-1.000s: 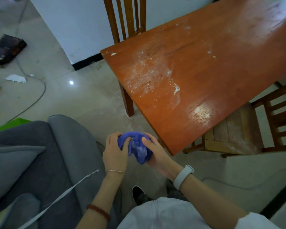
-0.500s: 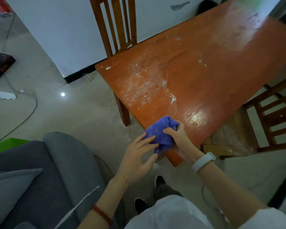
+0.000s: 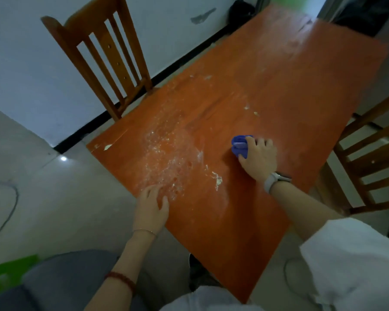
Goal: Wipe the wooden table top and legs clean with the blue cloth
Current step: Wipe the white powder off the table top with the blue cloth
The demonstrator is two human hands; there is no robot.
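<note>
The orange-brown wooden table top point(image 3: 279, 97) fills the middle of the head view. White dust and crumbs point(image 3: 166, 153) are spread over its near left part. My right hand point(image 3: 258, 159) grips the bunched blue cloth point(image 3: 239, 145) and holds it down on the table top, right of the dusty patch. My left hand point(image 3: 152, 207) lies with loosely bent fingers at the table's near left edge, fingertips on the dust. The table legs are hidden from this angle.
A wooden chair point(image 3: 103, 59) stands at the far left side against the white wall. Another wooden chair point(image 3: 373, 158) sits at the right side. A grey cushion point(image 3: 61, 281) lies at the bottom left, and a cable point(image 3: 11, 198) runs over the tiled floor.
I have stepped closer over the table. My right hand carried the cloth from the table's near corner onto the top. My left hand let go of the cloth and came down at the table edge.
</note>
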